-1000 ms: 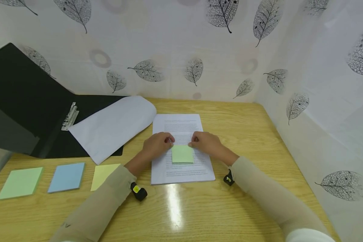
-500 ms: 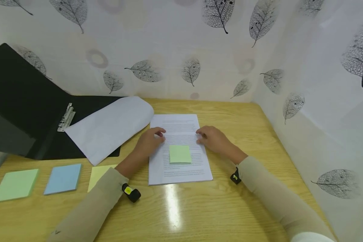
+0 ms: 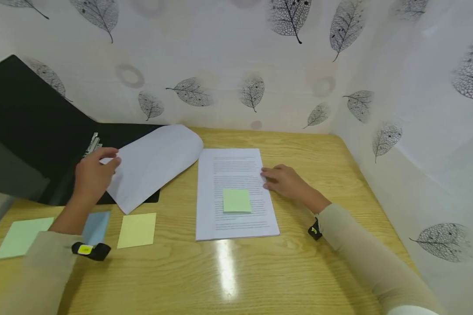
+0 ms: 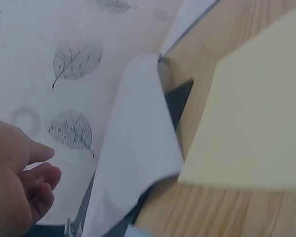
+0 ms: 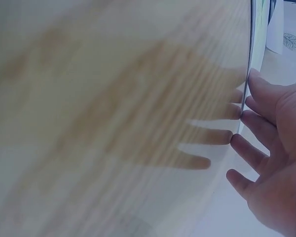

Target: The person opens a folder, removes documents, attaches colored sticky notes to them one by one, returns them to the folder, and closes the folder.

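A stack of printed sheets (image 3: 206, 197) lies on the table, with a light green sticky note (image 3: 236, 201) on its lower half. My right hand (image 3: 285, 181) touches the stack's right edge with its fingertips; the right wrist view shows those fingers (image 5: 256, 126) spread and relaxed. Over the black folder (image 3: 130, 131) at the left is my left hand (image 3: 92, 175), beside the metal clip (image 3: 94, 142) and the turned-over white sheets (image 3: 153, 162). In the left wrist view, the left hand (image 4: 19, 173) holds nothing, its fingers loosely bent. The hand partly covers the clip.
Along the left front lie a green sticky-note pad (image 3: 17, 240), a blue pad (image 3: 96, 227) partly behind the left wrist, and a yellow pad (image 3: 137, 230). The folder's raised cover (image 3: 27, 118) leans at the far left. A leaf-patterned wall covering (image 3: 220, 52) borders the table (image 3: 260, 275).
Both hands have drawn away from the green note on the stack. The left hand has swung left over the folder; the right hand has moved out to the stack's right edge.
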Demonstrator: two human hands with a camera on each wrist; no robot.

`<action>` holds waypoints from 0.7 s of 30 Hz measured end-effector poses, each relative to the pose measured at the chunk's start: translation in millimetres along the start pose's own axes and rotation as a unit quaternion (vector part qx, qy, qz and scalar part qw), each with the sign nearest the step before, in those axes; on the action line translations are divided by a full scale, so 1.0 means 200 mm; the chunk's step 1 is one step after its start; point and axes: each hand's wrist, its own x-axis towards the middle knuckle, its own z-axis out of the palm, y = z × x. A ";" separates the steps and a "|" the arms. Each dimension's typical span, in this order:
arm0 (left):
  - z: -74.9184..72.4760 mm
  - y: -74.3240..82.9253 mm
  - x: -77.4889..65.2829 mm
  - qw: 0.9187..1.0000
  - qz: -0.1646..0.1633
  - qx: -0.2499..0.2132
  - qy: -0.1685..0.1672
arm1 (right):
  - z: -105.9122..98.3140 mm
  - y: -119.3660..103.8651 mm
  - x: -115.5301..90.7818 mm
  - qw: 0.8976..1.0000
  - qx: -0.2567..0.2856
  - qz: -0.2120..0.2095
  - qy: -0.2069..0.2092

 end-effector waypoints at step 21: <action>-0.15 -0.42 0.20 0.990 -0.038 0.082 -0.111 | 0.00 -0.01 0.00 0.999 0.038 0.023 -0.019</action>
